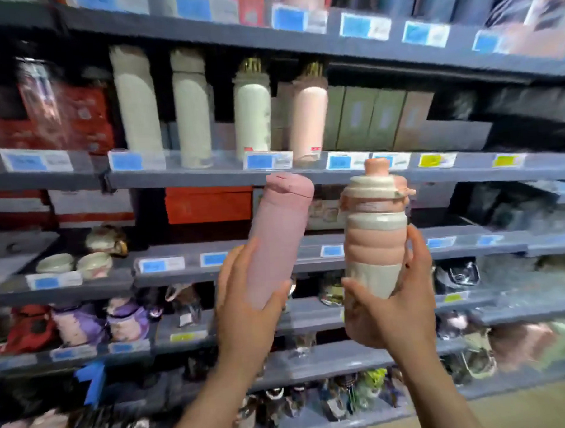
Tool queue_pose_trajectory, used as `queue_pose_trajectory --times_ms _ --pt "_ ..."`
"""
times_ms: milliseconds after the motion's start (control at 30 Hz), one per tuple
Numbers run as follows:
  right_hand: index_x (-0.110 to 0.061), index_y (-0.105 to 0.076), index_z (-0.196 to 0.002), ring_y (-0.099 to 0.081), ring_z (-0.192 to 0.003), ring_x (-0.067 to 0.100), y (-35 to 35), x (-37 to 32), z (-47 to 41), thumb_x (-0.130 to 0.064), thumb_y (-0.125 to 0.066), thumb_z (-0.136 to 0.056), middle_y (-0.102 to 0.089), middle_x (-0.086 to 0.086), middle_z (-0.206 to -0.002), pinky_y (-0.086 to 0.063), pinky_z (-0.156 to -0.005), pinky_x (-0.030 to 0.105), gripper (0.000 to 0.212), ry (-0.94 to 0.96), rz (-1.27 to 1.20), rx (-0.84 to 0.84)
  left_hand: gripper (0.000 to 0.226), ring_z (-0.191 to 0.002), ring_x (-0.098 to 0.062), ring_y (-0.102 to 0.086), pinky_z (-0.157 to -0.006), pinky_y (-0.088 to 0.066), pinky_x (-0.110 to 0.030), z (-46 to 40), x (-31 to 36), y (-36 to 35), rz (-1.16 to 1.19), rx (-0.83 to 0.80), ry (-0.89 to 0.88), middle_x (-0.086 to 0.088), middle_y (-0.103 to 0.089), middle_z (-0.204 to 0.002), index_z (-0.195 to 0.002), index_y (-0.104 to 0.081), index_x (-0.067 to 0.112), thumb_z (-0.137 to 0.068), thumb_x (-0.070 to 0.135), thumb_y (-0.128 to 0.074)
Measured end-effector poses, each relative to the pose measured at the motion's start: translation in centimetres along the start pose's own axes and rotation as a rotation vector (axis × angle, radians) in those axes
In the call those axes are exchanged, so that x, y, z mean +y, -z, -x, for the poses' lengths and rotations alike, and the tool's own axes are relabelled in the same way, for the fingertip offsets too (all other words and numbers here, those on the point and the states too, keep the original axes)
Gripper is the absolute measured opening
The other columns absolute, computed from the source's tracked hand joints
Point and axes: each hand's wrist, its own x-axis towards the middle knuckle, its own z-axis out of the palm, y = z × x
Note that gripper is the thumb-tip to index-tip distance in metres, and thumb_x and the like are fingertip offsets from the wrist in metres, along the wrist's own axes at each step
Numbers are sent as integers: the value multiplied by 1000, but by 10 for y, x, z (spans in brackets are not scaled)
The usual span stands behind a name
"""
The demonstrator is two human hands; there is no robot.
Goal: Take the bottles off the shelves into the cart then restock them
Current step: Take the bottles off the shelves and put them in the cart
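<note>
1. Shelving unit [305,177] is filling the whole view – grey tiers running left to right, stocked with bottles, boxes and bowls, all blurred.
2. Row of tall bottles [192,107] is standing upright on the tier above the hands; there is a gap on that tier to the right of the pale pink bottle [308,122], in front of the boxes.
3. Pink bottle [280,236] is being held in front of the shelves, long axis near vertical, top leaning slightly right, cap level with that tier's edge.
4. Ribbed peach-and-cream bottle [375,229] is being held upright just beside it, apart from it, spout reaching the price strip.
5. Left hand [243,309] is wrapping fingers and thumb round the pink bottle's lower end.
6. Right hand [395,309] is gripping the ribbed bottle's base, thumb in front, fingers behind.
7. Cart not in view.
8. Judgement: restocking – the tier lies up and ahead of both hands; the right hand seems nearer the gap.
</note>
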Motion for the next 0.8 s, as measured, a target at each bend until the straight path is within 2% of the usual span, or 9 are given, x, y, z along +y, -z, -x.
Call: queue_pose_trajectory --times_ms 33,100,167,267,467,567,600,700,800 --pt "-50 -23 -140 -46 -125 15 13 4 -12 -35 -88 -59 -42 -8 -141 -43 -99 44 105 0 -9 49 65 -123 -8 -43 -97 -30 -5 -12 6 -17 11 -16 -32 0 -45 -141 -125 -39 55 -73 31 -69" --pt "-61 -22 -132 -51 -121 19 35 10 -36 -42 -84 -53 -46 -6 -137 -45 -96 46 102 -22 -35 144 68 -124 -6 -41 -101 -27 -5 -38 14 -47 -6 -47 -138 8 -42 -140 -127 -36 55 -72 33 -69" --pt "-62 -22 -130 -54 -118 17 50 19 -60 -46 -84 -49 -48 -5 -136 -46 -94 41 103 -37 -80 211 63 -126 -7 -40 -107 -29 -19 -67 19 -73 -67 -65 -281 16 -39 -138 -130 -36 50 -73 42 -63" --pt "-55 -25 -135 -57 -115 11 66 35 -99 -53 -84 -41 -49 -10 -136 -49 -92 39 111 -31 -185 278 58 -122 -23 -48 -101 -40 -39 -115 22 -109 -184 -26 -519 -1 -50 -136 -132 -42 39 -77 43 -60" --pt "-30 -28 -143 -57 -93 -16 68 67 -187 -5 -89 -59 -50 -26 -117 -46 -75 10 108 58 -312 381 56 -118 -33 -51 -95 -42 -44 -197 18 -189 -290 1 -789 -13 -55 -133 -133 -45 29 -79 36 -59" --pt "-29 -23 -146 -56 -83 -21 62 79 -233 2 -84 -63 -48 -27 -108 -43 -68 2 107 37 -349 452 57 -116 -36 -54 -92 -44 -45 -229 12 -228 -295 31 -835 -14 -56 -133 -133 -46 29 -79 34 -61" --pt "-33 -22 -144 -57 -84 -19 59 84 -247 2 -83 -64 -48 -26 -109 -45 -71 4 107 42 -378 456 57 -116 -36 -53 -92 -45 -47 -238 10 -240 -296 36 -855 -13 -55 -134 -133 -45 28 -78 32 -62" --pt "-42 -19 -144 -61 -105 -2 55 100 -280 -6 -87 -65 -49 -20 -127 -51 -90 30 110 78 -437 467 59 -119 -32 -46 -95 -44 -49 -261 8 -268 -298 70 -911 -11 -48 -136 -134 -45 26 -79 26 -64" --pt "-35 -17 -148 -59 -104 -7 51 113 -309 -4 -85 -67 -50 -35 -120 -50 -90 28 109 112 -449 532 56 -120 -32 -46 -95 -40 -46 -276 9 -287 -316 92 -962 -15 -51 -136 -135 -44 26 -82 27 -61"
